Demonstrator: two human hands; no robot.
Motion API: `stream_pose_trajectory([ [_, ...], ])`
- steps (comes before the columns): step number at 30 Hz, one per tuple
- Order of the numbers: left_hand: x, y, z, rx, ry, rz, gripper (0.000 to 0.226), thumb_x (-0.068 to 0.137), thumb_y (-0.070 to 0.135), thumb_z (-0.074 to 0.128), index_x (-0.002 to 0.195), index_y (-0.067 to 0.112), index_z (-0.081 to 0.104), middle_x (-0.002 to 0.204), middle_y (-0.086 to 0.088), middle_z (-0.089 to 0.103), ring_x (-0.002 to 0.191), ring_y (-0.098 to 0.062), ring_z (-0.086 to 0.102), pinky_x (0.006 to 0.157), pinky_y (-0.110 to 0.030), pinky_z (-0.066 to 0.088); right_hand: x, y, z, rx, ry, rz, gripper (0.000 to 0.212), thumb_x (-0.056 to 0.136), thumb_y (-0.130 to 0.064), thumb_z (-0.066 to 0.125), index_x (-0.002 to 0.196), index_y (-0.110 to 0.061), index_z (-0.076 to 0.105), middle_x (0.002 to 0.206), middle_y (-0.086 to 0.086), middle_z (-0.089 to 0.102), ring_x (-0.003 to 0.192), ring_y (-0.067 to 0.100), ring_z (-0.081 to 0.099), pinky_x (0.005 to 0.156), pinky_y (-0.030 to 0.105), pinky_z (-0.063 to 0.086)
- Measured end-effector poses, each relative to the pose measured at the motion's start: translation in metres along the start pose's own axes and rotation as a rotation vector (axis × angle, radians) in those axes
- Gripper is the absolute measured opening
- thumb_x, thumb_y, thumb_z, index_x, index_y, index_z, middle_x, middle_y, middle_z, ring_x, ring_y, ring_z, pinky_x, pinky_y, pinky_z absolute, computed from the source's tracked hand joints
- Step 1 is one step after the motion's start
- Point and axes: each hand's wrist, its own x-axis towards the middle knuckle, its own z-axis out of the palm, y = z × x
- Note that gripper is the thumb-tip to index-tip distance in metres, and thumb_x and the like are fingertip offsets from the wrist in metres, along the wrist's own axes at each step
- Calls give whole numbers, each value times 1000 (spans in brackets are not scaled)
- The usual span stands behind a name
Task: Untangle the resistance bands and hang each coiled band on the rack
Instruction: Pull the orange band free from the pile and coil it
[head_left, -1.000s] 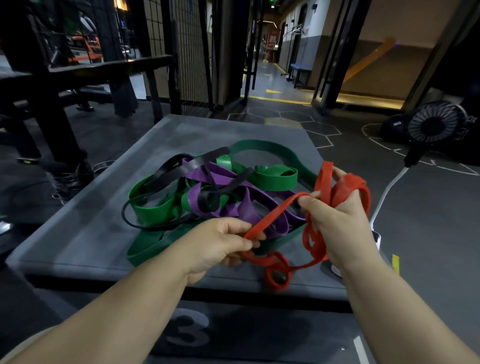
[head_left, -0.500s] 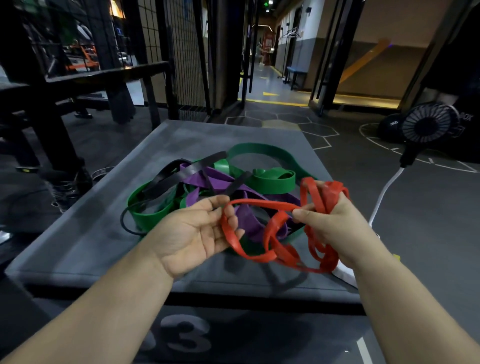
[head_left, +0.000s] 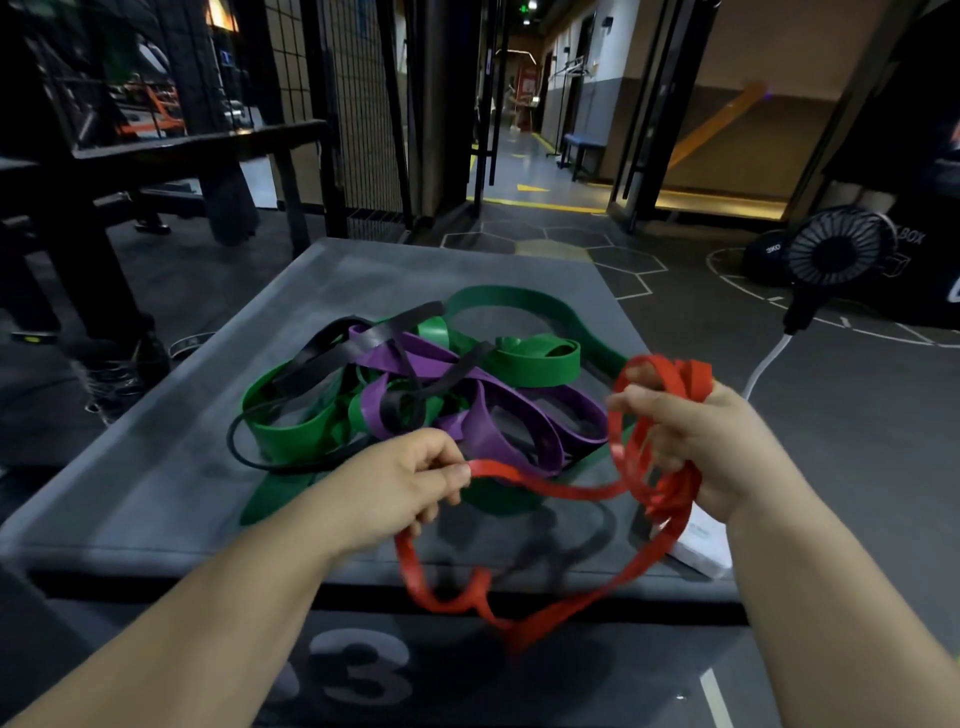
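Our red band (head_left: 566, 491) runs left to right above the grey box's (head_left: 156, 467) front edge, one slack loop sagging below. Our left hand (head_left: 395, 483) pinches a strand, knuckles up; our right hand (head_left: 711, 436) clutches the gathered coils.

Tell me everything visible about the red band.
The red band is a thin, flat, rubbery-looking strip, bright and glossy. The right hand grips several gathered coils of it; the left hand pinches a single strand between thumb and fingers. From there a long loose loop, twisted and motion-blurred, hangs down past the near edge of the grey box.
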Motion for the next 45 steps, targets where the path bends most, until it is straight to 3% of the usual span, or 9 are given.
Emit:
stream_pose_trajectory([
  [4, 1, -2, 2, -169, -12, -49, 17, 99, 14, 49, 87, 9, 60, 61, 2, 55, 50, -8, 47, 52, -20, 43, 5, -3, -8, 370, -26, 107, 22, 81, -28, 63, 71, -13, 50, 57, 1, 52, 32, 1, 27, 33, 13, 24],
  [7, 3, -8, 7, 68, -35, -39, 16, 98, 21, 52, 85, 16, 61, 57, 7, 58, 49, -5, 44, 52, -21, 38, 6, -4, -8, 614, -86, 131, 30, 82, -43, 59, 69, -18, 48, 53, -9, 42, 32, 1, 29, 35, 11, 25],
  [13, 2, -10, 11, 250, -73, -4, 16, 96, 27, 55, 82, 22, 61, 54, 12, 58, 49, 2, 45, 60, -20, 38, 8, -7, -16, 954, -130, -1, 14, 88, -28, 57, 77, -20, 54, 64, -12, 42, 51, 3, 42, 53, 16, 40],
  [17, -4, 0, 14, 102, -111, 26, 17, 98, 24, 53, 85, 17, 62, 54, 9, 52, 50, -2, 41, 56, -16, 35, -1, -7, 1, 851, -92, -46, 3, 89, -19, 55, 89, -21, 54, 68, -7, 48, 59, 9, 52, 65, 26, 51],
  [24, -13, 17, 14, -150, -142, 53, 20, 99, 22, 51, 86, 13, 64, 54, 8, 46, 52, -5, 39, 53, -12, 36, -24, 13, 49, 357, -95, -61, 26, 94, 1, 50, 103, -22, 47, 64, 3, 57, 57, 19, 57, 60, 34, 53],
  [31, -18, 22, 13, -351, -222, 79, 8, 87, 9, 66, 82, 15, 63, 58, 9, 54, 52, -1, 46, 52, -13, 39, -38, 36, 68, -272, -177, -177, 11, 96, -20, 59, 104, -15, 55, 81, -3, 63, 79, 5, 59, 82, 28, 51],
  [36, -16, 20, 8, -360, -176, 62, 10, 87, 18, 64, 93, 10, 69, 60, 9, 52, 54, -5, 39, 52, -20, 34, -39, 38, 73, -396, -124, -162, 39, 89, -44, 58, 75, -7, 53, 65, -4, 53, 61, 2, 49, 62, 20, 46],
  [38, -16, 21, 6, -246, -99, 89, 10, 94, 17, 60, 90, 15, 70, 58, 12, 51, 56, -6, 42, 55, -21, 38, -37, 41, 71, -415, -144, -195, 61, 79, -56, 55, 75, 4, 51, 66, 4, 50, 63, 12, 48, 62, 35, 46],
  [45, -14, 24, 0, -44, 33, 149, 41, 78, 49, 71, 97, 17, 55, 58, 9, 55, 57, -4, 49, 62, -27, 42, -28, 51, 65, -169, -539, -123, 73, 67, -67, 76, 79, -3, 43, 55, -3, 38, 50, 11, 33, 49, 24, 32],
])
